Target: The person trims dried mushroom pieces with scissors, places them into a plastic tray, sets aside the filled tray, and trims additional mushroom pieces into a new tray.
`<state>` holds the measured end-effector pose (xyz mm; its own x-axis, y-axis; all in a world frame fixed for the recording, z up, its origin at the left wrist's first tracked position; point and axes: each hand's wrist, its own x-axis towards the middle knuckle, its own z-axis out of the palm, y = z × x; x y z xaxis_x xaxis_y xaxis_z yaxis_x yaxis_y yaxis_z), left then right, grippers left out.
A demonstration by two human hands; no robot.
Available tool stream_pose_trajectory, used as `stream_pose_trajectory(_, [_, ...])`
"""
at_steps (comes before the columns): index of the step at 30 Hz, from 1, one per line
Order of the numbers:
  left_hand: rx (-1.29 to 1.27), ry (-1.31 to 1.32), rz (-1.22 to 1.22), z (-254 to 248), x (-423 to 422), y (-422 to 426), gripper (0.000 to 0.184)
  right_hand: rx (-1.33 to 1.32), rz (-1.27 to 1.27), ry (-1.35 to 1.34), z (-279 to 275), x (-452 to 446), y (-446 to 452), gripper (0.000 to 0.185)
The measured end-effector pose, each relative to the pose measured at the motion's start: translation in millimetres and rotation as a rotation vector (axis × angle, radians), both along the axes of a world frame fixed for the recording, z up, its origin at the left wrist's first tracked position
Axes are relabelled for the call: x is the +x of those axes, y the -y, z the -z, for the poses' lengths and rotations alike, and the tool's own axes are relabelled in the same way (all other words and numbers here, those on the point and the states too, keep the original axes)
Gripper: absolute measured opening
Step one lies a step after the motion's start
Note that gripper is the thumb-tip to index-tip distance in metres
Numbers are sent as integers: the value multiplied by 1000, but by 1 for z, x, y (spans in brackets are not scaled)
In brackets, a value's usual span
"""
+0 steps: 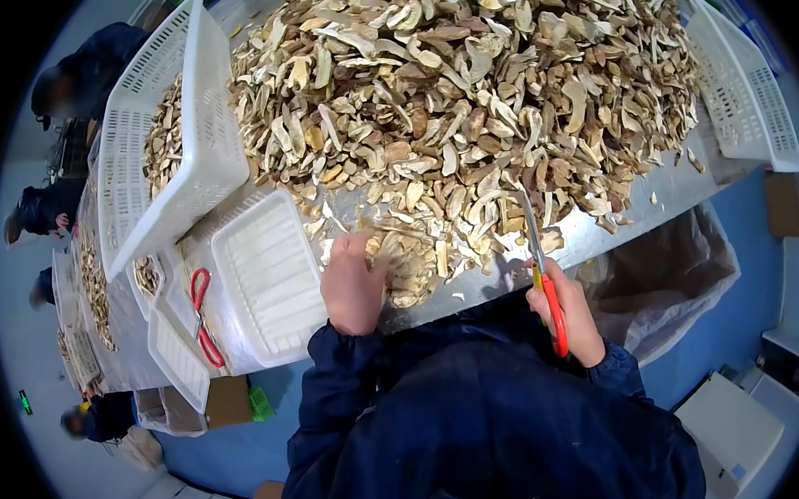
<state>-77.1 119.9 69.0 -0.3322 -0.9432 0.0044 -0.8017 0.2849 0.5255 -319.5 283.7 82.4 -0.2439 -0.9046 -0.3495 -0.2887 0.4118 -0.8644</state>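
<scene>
A large heap of dried mushroom slices point(464, 92) covers much of the metal table point(439, 309). My left hand point(352, 284) is at the heap's near edge, beside a patch of small slices; its fingers are smeared by motion, so whether they hold anything is unclear. In my right hand point(579, 317) is a pair of red-handled scissors point(555, 314), the blades pointing away from me toward the slices. A white ribbed tray point(270, 279) lies just left of my left hand. Farther left, a second pair of red-handled scissors point(203, 318) rests on the table.
White perforated baskets stand at the left point(217, 123) and right point(753, 95) of the heap. Below the table's right edge is a lined bin point(689, 261). A smaller white tray point(177, 356) sits at the left edge. Several people in dark clothing are along the left.
</scene>
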Motion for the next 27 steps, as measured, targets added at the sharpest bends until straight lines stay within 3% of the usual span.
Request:
stream_pose_trajectory(2, [41, 24, 18, -13, -14, 1, 20, -37, 22, 5, 2, 0, 0, 51])
stream_pose_trajectory(5, [-172, -119, 229, 14, -40, 7, 23, -55, 50, 32, 4, 1, -1, 51])
stream_pose_trajectory(12, [-49, -58, 235, 12, -74, 21, 17, -102, 4, 37, -10, 3, -2, 52])
stream_pose_trajectory(13, [-145, -92, 271, 17, -69, 24, 15, -88, -2, 42, -12, 3, -1, 54])
stream_pose_trajectory(16, [149, -318, 149, 16, -53, 23, 13, -117, -13, 27, -4, 1, 1, 54])
stream_pose_trajectory(20, [861, -936, -206, 2, -33, 26, 17, -111, -40, 36, -3, 1, 5, 54])
stream_pose_trajectory(21, [888, -971, -177, -2, -34, 26, 19, -110, -49, 33, -6, 2, 6, 54])
stream_pose_trajectory(24, [900, -879, -84, 6, -41, 36, 18, -112, -58, 26, -4, 2, 5, 54])
stream_pose_trajectory(25, [680, -557, 25, 16, -45, 40, 19, -113, -57, 25, -2, 2, 3, 54])
stream_pose_trajectory(27, [260, -249, 84, 17, -64, 35, 22, -119, -47, 36, -4, 1, 1, 53])
